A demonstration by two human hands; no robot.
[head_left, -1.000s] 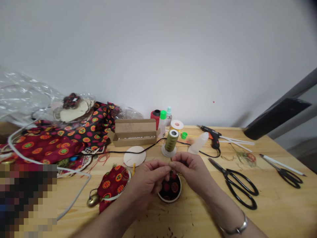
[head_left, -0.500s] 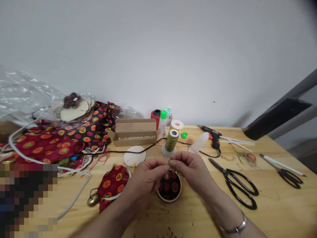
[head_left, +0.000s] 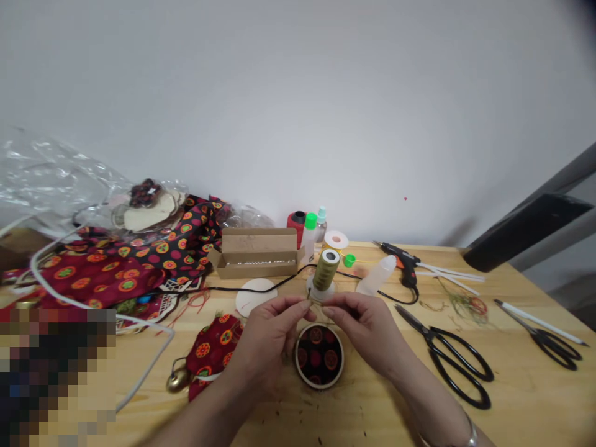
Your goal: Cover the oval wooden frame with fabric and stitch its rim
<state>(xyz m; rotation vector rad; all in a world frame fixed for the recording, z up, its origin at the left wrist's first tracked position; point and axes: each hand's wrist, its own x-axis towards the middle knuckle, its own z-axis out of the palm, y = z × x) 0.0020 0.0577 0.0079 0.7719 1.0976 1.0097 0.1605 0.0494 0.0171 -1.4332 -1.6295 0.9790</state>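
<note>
Now that left hand [head_left: 272, 332] and right hand [head_left: 367, 329] have edged apart, both pinching what seems thread [head_left: 316, 303], black patterned disc [head_left: 320, 358] just below shows fully, threading apparently unfinished.

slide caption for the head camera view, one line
Left hand and right hand nearly meet by a round patterned fabric piece, olive thread spool behind, large scissors at right.
</note>
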